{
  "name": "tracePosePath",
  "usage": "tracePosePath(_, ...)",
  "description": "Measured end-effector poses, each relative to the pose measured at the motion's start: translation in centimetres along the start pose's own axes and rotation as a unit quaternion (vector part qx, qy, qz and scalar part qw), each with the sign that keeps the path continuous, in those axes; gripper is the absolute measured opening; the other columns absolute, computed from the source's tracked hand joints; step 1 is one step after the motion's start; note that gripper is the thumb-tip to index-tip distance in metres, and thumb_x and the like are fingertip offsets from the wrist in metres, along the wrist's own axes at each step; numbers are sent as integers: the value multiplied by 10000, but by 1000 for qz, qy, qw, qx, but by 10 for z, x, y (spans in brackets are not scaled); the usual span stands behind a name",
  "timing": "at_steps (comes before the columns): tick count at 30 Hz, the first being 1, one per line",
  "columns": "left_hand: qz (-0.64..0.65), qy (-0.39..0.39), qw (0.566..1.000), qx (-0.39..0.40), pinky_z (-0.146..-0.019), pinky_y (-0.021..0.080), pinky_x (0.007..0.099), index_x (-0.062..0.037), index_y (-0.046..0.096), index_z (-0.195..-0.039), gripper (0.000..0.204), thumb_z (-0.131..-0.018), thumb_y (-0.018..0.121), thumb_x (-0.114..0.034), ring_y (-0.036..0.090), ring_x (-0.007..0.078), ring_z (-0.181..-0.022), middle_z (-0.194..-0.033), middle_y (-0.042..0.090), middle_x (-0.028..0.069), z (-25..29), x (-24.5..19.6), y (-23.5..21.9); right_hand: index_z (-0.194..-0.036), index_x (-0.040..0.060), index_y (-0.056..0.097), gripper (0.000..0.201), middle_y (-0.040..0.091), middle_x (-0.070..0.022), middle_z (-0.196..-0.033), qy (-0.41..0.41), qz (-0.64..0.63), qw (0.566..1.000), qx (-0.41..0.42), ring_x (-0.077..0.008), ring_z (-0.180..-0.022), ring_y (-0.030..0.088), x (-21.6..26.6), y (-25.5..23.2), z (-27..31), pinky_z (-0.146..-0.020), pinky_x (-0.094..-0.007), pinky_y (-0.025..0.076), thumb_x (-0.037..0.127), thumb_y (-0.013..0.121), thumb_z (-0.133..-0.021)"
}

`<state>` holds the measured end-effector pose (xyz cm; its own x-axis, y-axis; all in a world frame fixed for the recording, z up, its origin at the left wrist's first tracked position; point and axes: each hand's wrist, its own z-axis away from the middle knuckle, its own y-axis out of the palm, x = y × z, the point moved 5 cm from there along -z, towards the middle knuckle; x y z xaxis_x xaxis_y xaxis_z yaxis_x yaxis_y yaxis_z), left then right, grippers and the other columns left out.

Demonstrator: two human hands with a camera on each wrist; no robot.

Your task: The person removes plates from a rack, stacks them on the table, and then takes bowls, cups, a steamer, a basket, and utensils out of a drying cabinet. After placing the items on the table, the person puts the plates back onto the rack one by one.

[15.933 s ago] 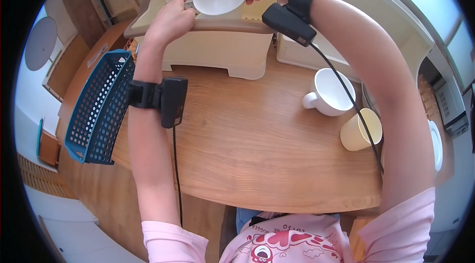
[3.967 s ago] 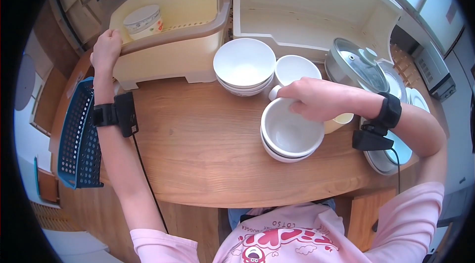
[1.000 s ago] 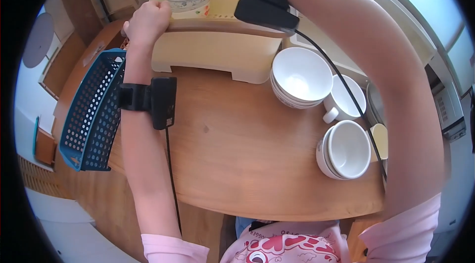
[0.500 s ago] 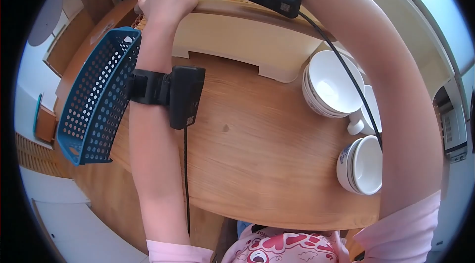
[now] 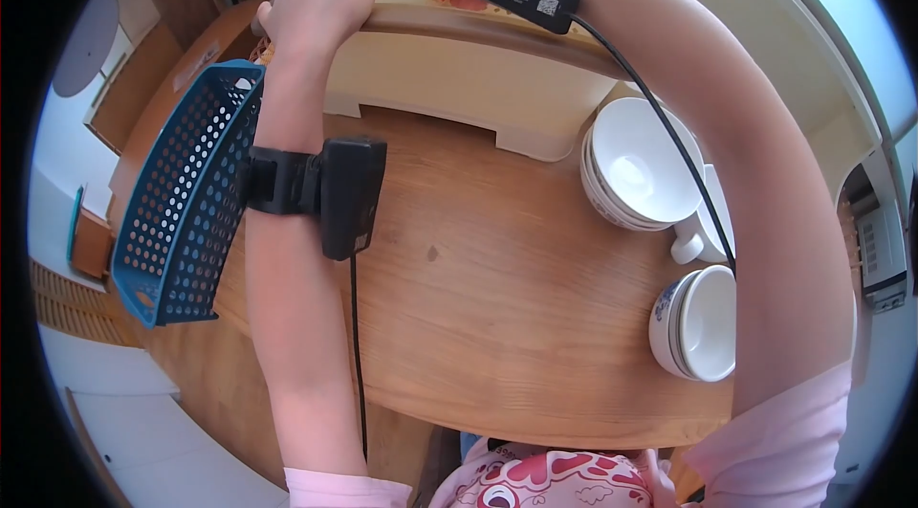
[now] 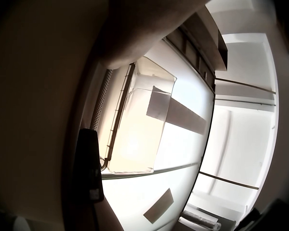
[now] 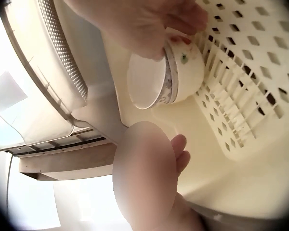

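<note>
My left hand (image 5: 320, 1) grips the front rim of a cream dish rack (image 5: 459, 68); its fingertips (image 7: 181, 154) curl over the rim in the right wrist view. Inside the rack, my right hand (image 7: 135, 24) holds the rim of some small nested bowls (image 7: 171, 79), thumb at the white inner edge and fingers along the outside. Those bowls lie tilted beside the slotted rack wall (image 7: 236, 86), one with a blue floral band. In the head view, the black wrist camera partly covers my right hand. The left wrist view shows mainly the rack's clear lid (image 6: 139, 130).
On the table's right stand stacked large white bowls (image 5: 641, 164), a white mug (image 5: 703, 231) and stacked smaller bowls (image 5: 703, 326). A blue perforated basket (image 5: 191, 192) sits at the left edge. A cable from the right wrist camera crosses above the large bowls.
Large bowls and a pair of smaller bowls have come to stand on the table since the oldest frame. My right hand has moved back into the rack and reached the remaining bowls' rim.
</note>
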<state>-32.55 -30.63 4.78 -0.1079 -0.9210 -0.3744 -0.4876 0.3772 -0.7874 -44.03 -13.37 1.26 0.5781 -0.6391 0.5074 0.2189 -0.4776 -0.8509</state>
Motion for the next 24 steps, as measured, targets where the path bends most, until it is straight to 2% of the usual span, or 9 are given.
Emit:
tracePosePath(5, 3, -6, 1000, 7, -978, 341, 497, -149, 689, -1083, 456, -818, 393, -374, 614, 298, -1046, -1033, 688, 122, 1, 2, 1, -1015, 83, 677, 268, 677, -86, -870, 256, -217, 942, -6, -190, -734, 656, -11, 4, 16, -651, -336, 542, 258, 643, -815)
tracePosePath(8, 3, -2, 1000, 0, -976, 341, 500, -148, 690, -1081, 454, -821, 393, -373, 615, 300, -1043, -1035, 687, 125, 0, 1, 0, -994, 69, 650, 397, 675, -45, -932, 185, -215, 959, 1, -102, -774, 628, -5, 6, 21, -683, -224, 490, 423, 501, -894)
tracePosePath(9, 3, -2, 1000, 0, -976, 341, 500, -148, 690, -1081, 454, -821, 393, -373, 615, 300, -1043, -1035, 687, 125, 1, 0, 0, -994, 69, 650, 397, 675, -45, -932, 185, -215, 959, 1, -102, -774, 628, -3, 4, 23, -683, -224, 490, 423, 501, -894)
tracePosePath(11, 3, 1, 1000, 0, -984, 332, 507, -146, 689, -1080, 448, -831, 394, -373, 615, 303, -1041, -1038, 686, 128, 2, 0, 1, -937, 84, 650, 178, 649, -61, -860, 156, -216, 964, 25, -147, -748, 639, 4, 3, 26, -650, -286, 530, 243, 621, -862)
tracePosePath(12, 3, 0, 1000, 0, -984, 332, 507, -146, 689, -1080, 448, -831, 394, -373, 615, 303, -1041, -1038, 686, 128, 2, 1, 1, -937, 84, 650, 178, 649, -61, -860, 156, -217, 963, 25, -147, -748, 639, 5, 3, 30, -650, -286, 530, 243, 621, -862)
tracePosePath(15, 1, 6, 1000, -5, -995, 321, 516, -143, 688, -1080, 445, -841, 394, -375, 614, 303, -1043, -1039, 686, 128, 1, 0, 1, -886, 66, 612, 112, 633, -69, -856, 79, -158, 984, 30, -147, -763, 639, 11, 0, 36, -675, -276, 541, 159, 553, -906)
tracePosePath(18, 7, 5, 1000, -10, -1004, 310, 521, -132, 688, -1073, 442, -848, 394, -374, 611, 302, -1052, -1042, 685, 128, 2, 0, 1, -861, 54, 591, 131, 614, -72, -851, 40, -221, 972, 61, -147, -773, 638, 2, 3, 34, -712, -271, 551, 113, 498, -933)
tracePosePath(20, -5, 4, 1000, -5, -1009, 304, 521, -122, 684, -1073, 438, -847, 399, -367, 608, 300, -1063, -1054, 681, 127, 4, -2, -1, -1018, 29, 651, 323, 649, -74, -955, 42, -271, 958, 86, -127, -833, 621, 4, 5, 37, -730, -214, 472, 313, 571, -886)
tracePosePath(24, 5, -2, 1000, -14, -1014, 295, 520, -93, 648, -1127, 454, -848, 400, -352, 601, 301, -1081, -1085, 670, 144, 3, 0, 1, -1022, 30, 658, 329, 646, -64, -950, 41, -194, 977, 80, -126, -826, 607, 21, 1, 46, -751, -225, 466, 318, 576, -886)
